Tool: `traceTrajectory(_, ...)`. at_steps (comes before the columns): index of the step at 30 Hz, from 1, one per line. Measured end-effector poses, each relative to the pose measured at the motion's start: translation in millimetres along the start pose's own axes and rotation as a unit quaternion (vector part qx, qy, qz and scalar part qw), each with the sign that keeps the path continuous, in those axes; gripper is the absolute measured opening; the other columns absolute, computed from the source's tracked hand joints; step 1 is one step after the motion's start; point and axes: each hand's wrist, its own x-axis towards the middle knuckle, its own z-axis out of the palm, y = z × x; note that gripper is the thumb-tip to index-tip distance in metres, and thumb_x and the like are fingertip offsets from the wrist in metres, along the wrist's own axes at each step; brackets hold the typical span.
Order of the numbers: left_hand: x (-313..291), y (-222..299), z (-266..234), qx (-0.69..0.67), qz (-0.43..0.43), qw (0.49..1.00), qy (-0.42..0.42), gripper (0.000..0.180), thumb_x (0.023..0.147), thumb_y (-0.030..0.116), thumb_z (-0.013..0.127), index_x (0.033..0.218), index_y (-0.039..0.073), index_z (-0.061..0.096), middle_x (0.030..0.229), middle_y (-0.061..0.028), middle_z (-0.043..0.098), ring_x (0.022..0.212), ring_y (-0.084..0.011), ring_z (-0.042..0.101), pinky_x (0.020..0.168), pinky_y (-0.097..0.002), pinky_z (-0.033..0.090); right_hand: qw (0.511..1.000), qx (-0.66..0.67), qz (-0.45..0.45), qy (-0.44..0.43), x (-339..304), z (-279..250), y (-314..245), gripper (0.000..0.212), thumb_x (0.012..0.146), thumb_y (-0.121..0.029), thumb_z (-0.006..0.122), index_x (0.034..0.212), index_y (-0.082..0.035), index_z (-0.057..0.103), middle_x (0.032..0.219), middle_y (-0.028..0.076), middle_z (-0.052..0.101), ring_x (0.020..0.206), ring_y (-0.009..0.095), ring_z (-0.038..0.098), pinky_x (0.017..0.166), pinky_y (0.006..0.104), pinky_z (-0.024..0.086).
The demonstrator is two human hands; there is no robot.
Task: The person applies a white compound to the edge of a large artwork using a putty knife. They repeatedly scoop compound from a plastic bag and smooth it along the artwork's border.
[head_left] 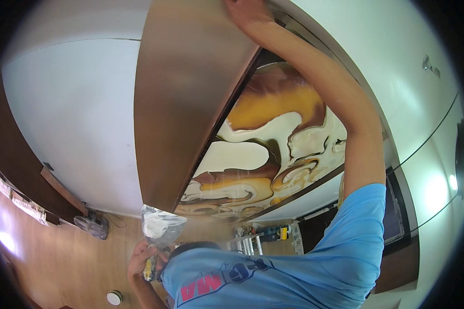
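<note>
Lower left of centre, we've got our left hand (139,259), fingers closed round the handle of a scraper (172,233), white paste (154,225) across its blade. Up at the top edge, our right hand (248,13) is by the brown panel (185,77); we can't tell how its fingers stand. Swirl-patterned panel (239,156) at centre, fan (94,225) lower left!

We note shiny metal-looking scraper (167,237), smooth brown panel (175,98) with soft sheen, glossy marbled panel (242,180), cloth shirt (314,273), wood-look floor (87,262).
</note>
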Motion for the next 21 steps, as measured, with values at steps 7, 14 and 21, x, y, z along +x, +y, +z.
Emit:
traceTrajectory(7,4.3,-2.2,-0.4,0.03,-0.032,0.999,-0.02,0.038,0.097,0.019,0.064,0.126,-0.005,0.063,0.081,-0.0195,0.075,0.055,-0.0197,0.065,0.052,-0.0297,0.052,0.996,-0.067,-0.016,-0.062,-59.1,7.0,28.2,0.076,0.098,-0.006,0.051,0.165,0.004,0.017,0.119,0.026,0.071,0.099,0.035,0.072,0.09,0.0492,0.057)
traceTrajectory(14,8.8,9.6,10.9,0.018,-0.034,0.996,-0.079,0.037,0.097,0.021,0.065,0.123,-0.005,0.063,0.085,-0.0223,0.075,0.056,-0.0235,0.066,0.055,-0.033,0.055,0.909,0.352,-0.213,0.059,-194.8,-42.1,-24.3,0.071,0.088,-0.018,0.061,0.157,-0.017,0.044,0.061,0.016,0.064,0.055,0.037,0.066,0.054,0.0491,0.054)
traceTrajectory(21,30.0,55.2,30.4,-0.065,-0.047,0.953,-0.293,0.038,0.094,0.013,0.069,0.123,-0.01,0.061,0.084,-0.0276,0.073,0.056,-0.0263,0.07,0.049,-0.0336,0.054,0.454,0.809,-0.299,-0.224,-304.5,-61.4,-108.8,0.079,0.087,0.005,0.05,0.162,-0.019,0.042,0.095,0.015,0.071,0.069,0.023,0.064,0.07,0.0391,0.051)
